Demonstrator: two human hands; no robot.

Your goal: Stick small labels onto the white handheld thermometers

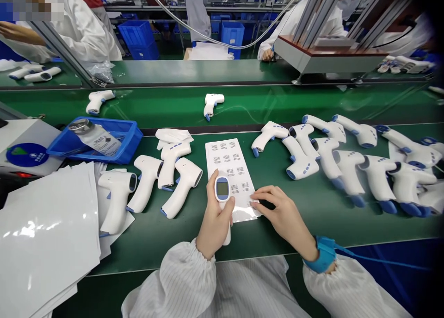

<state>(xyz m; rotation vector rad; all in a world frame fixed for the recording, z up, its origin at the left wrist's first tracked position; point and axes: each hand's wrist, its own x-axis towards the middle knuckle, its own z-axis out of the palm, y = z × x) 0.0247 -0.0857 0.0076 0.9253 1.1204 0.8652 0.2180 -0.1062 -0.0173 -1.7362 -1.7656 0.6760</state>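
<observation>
The person's left hand [213, 218] is closed around the handle of 1 white infrared thermometer [222, 188], upright, its grey screen in a blue surround facing the wearer. The right hand [277, 211] is half curled, its thumb and forefinger at the right edge of a printed label sheet [222, 157]; whether they pinch a label cannot be told. A blue wrist strap [322, 255] with a cord circles the right wrist. The sheet lies flat on the green workbench [277, 234], partly behind the held thermometer, with small blocks of dark print in rows of 3.

To the left, 4 similar thermometers [183, 188] lie close together, beside a stack of glossy white sheets [48, 234]. Behind them sits a blue tray [128, 147] holding a labelled container [100, 140]. To the right, many more thermometers [347, 170] are crowded together. Beyond, 2 lie well apart on a green conveyor belt [156, 107]. Across it are co-workers in pale garments.
</observation>
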